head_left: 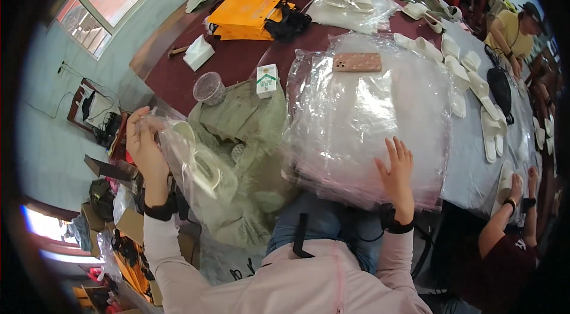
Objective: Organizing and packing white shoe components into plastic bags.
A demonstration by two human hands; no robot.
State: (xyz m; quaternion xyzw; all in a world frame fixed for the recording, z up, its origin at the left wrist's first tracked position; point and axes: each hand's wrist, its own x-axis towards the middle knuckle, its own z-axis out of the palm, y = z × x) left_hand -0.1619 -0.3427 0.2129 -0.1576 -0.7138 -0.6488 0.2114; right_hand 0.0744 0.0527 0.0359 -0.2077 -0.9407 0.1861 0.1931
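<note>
My left hand (145, 141) is raised at the left, its fingers closed on the top edge of a clear plastic bag (172, 150). Pale slippers (208, 171) show through the film, partly blurred. Under the bag, a green woven sack (261, 186) sags off the table edge. My right hand (396, 174) rests with fingers spread on the near right part of a stack of clear plastic bags (350, 118). A patterned phone (357, 62) lies on the far side of that stack.
The dark red table (169, 76) holds a tissue pack (198, 52), a clear round tub (209, 89), a white-green box (267, 81) and orange bags (244, 12). Several loose white slippers (457, 73) lie to the right. Other people's hands (512, 192) handle slippers at the right and far side.
</note>
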